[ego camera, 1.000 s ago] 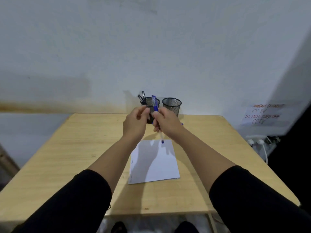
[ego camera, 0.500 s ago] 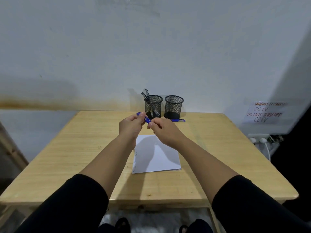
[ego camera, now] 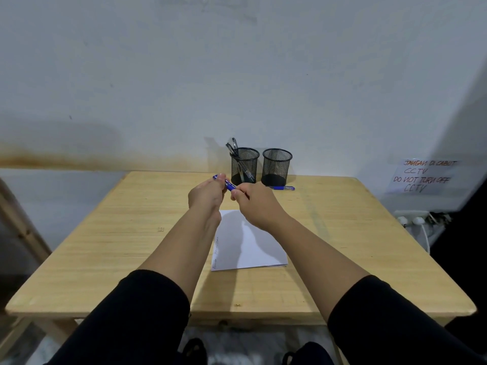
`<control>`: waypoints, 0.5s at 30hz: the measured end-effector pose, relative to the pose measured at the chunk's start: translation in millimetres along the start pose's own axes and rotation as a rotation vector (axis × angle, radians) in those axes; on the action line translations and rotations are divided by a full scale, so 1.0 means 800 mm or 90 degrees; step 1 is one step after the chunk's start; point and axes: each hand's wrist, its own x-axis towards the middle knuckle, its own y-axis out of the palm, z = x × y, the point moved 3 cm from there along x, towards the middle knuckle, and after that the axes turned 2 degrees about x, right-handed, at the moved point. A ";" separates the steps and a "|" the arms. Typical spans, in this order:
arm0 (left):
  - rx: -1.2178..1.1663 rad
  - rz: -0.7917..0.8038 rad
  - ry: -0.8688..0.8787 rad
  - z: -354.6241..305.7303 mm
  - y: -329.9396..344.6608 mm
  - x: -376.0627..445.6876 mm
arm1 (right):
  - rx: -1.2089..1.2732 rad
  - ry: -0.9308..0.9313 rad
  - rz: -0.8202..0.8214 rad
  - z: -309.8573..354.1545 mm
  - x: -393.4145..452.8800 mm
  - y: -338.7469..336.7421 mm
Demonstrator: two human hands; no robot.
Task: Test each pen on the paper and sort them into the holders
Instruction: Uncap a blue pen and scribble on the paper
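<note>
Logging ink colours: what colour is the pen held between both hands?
Blue, seen in the head view: the pen.

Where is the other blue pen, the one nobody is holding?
In the head view, the loose blue pen lies flat on the wooden table, right in front of the right mesh holder, near the far edge by the wall.

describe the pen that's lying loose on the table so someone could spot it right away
At the table's far edge two black mesh holders stand. The loose blue pen lies flat by the right holder, unlike the pens upright in the left holder.
</note>
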 end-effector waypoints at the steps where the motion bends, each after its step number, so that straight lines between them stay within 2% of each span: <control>1: 0.005 0.002 0.000 0.002 0.001 0.002 | -0.005 0.001 -0.001 0.001 0.000 0.001; 4: 0.063 -0.045 0.005 -0.022 -0.030 0.026 | -0.047 0.016 0.022 -0.018 -0.010 -0.002; 7: 0.139 -0.252 0.069 -0.064 -0.111 0.067 | -0.074 0.083 0.052 -0.070 -0.037 -0.019; 8: 0.115 -0.261 0.093 -0.068 -0.126 0.072 | -0.042 0.107 0.052 -0.084 -0.043 -0.024; 10: 0.156 -0.171 0.100 -0.053 -0.115 0.072 | 0.054 0.135 0.049 -0.090 -0.041 -0.023; 12: 0.287 -0.088 0.109 -0.021 -0.095 0.061 | 0.192 0.160 0.057 -0.077 -0.032 -0.013; 15: 0.478 -0.051 0.183 0.011 -0.082 0.042 | 0.355 0.184 0.061 -0.063 -0.023 -0.005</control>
